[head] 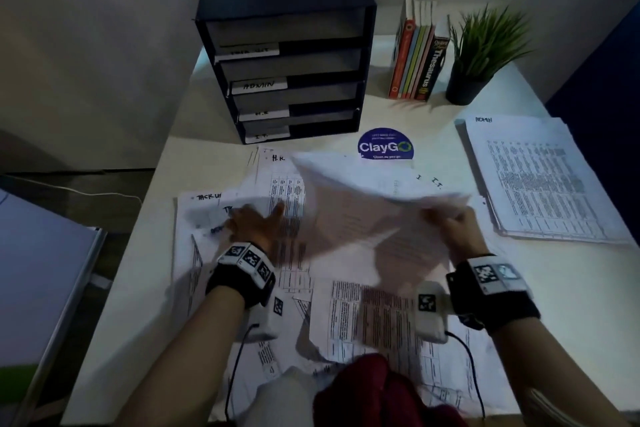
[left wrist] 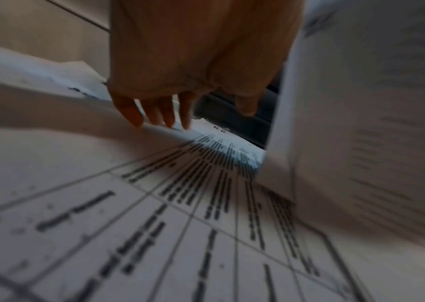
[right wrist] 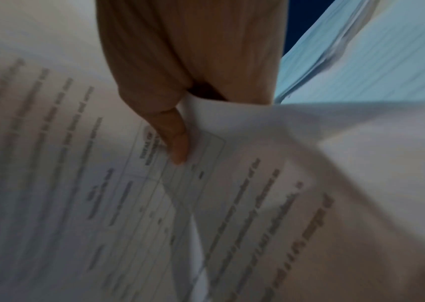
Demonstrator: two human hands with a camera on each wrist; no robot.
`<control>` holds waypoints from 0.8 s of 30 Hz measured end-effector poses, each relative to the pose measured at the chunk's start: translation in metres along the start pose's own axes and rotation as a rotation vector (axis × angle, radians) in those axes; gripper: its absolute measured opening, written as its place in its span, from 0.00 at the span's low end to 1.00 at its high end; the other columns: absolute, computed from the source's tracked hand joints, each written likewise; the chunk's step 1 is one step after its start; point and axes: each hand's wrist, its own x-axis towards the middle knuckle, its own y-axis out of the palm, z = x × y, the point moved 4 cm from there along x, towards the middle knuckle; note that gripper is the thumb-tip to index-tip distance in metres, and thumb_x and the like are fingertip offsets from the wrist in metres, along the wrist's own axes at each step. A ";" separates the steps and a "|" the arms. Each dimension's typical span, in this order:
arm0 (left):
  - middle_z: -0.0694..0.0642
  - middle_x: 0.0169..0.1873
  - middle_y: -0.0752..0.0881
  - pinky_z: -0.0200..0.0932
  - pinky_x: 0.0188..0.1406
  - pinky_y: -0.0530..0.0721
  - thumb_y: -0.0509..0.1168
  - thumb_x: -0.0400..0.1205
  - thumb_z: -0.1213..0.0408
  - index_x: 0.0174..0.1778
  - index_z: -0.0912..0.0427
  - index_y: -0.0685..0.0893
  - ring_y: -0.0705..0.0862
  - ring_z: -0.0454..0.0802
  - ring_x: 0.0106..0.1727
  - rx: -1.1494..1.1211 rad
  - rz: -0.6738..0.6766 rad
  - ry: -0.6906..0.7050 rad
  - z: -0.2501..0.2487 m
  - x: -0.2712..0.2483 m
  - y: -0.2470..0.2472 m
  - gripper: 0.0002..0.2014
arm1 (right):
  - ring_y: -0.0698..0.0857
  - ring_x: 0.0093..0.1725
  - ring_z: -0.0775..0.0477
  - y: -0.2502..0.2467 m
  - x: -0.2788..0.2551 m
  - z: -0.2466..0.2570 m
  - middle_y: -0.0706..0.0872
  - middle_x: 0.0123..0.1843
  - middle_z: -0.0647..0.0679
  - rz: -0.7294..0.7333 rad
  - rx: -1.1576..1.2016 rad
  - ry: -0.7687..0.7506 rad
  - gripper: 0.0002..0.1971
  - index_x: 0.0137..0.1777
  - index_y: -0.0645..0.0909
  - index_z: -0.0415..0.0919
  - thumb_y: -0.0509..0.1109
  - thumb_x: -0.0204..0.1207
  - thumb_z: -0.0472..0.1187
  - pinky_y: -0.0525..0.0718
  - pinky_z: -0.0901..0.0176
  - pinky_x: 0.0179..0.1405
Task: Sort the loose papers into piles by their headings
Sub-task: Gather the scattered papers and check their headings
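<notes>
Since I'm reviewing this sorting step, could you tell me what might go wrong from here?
The lifted sheet is blurred with motion and its heading is unreadable, so it could land on the wrong pile, for example the ADMIN pile. The right hand pinches only one edge, so the sheet may crease or slip. The left hand presses the loose papers with straight fingers; the swinging sheet might still scatter those it doesn't cover.

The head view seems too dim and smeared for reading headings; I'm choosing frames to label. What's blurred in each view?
Head view: dim, the lifted sheet motion-smeared. Right wrist view: right hand pinches it, print blurred. Left wrist view: left hand soft, table lines streaked.
</notes>
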 end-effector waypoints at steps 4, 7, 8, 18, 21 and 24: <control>0.70 0.78 0.49 0.66 0.75 0.53 0.69 0.68 0.36 0.79 0.72 0.45 0.47 0.69 0.79 0.056 -0.029 -0.115 0.009 -0.001 -0.007 0.59 | 0.83 0.26 0.65 -0.039 0.008 -0.023 0.86 0.24 0.59 0.031 0.000 0.101 0.16 0.28 0.86 0.45 0.67 0.70 0.26 0.81 0.70 0.28; 0.70 0.78 0.50 0.67 0.75 0.54 0.72 0.65 0.37 0.79 0.72 0.46 0.48 0.70 0.79 0.109 -0.005 -0.164 0.002 0.003 -0.012 0.61 | 0.78 0.19 0.65 -0.055 -0.001 -0.050 0.82 0.17 0.55 -0.015 -0.098 0.206 0.14 0.25 0.83 0.39 0.71 0.66 0.23 0.76 0.71 0.21; 0.70 0.77 0.50 0.68 0.74 0.54 0.73 0.65 0.37 0.79 0.72 0.48 0.49 0.70 0.79 0.131 0.010 -0.180 0.000 0.005 -0.014 0.60 | 0.78 0.19 0.63 -0.054 -0.006 -0.057 0.81 0.16 0.52 -0.008 -0.161 0.253 0.12 0.29 0.82 0.36 0.70 0.69 0.21 0.74 0.73 0.18; 0.66 0.59 0.84 0.44 0.51 0.79 0.66 0.78 0.69 0.64 0.66 0.76 0.83 0.62 0.58 -0.097 0.036 0.122 -0.032 -0.004 -0.001 0.18 | 0.85 0.47 0.38 -0.008 -0.006 -0.063 0.85 0.44 0.30 0.010 -0.484 0.233 0.12 0.50 0.82 0.23 0.72 0.69 0.31 0.75 0.54 0.40; 0.63 0.55 0.85 0.48 0.50 0.81 0.61 0.80 0.69 0.62 0.63 0.77 0.84 0.62 0.54 -0.058 -0.112 0.266 -0.055 -0.022 -0.025 0.14 | 0.83 0.46 0.40 -0.003 -0.011 -0.054 0.84 0.46 0.29 0.034 -0.478 0.236 0.12 0.52 0.81 0.23 0.70 0.71 0.29 0.73 0.56 0.40; 0.63 0.54 0.85 0.52 0.50 0.79 0.62 0.80 0.68 0.62 0.62 0.78 0.83 0.64 0.54 -0.108 -0.396 0.449 -0.087 -0.047 -0.081 0.14 | 0.81 0.44 0.41 -0.001 -0.017 -0.043 0.82 0.43 0.34 0.070 -0.403 0.193 0.24 0.52 0.80 0.23 0.68 0.60 0.42 0.72 0.56 0.39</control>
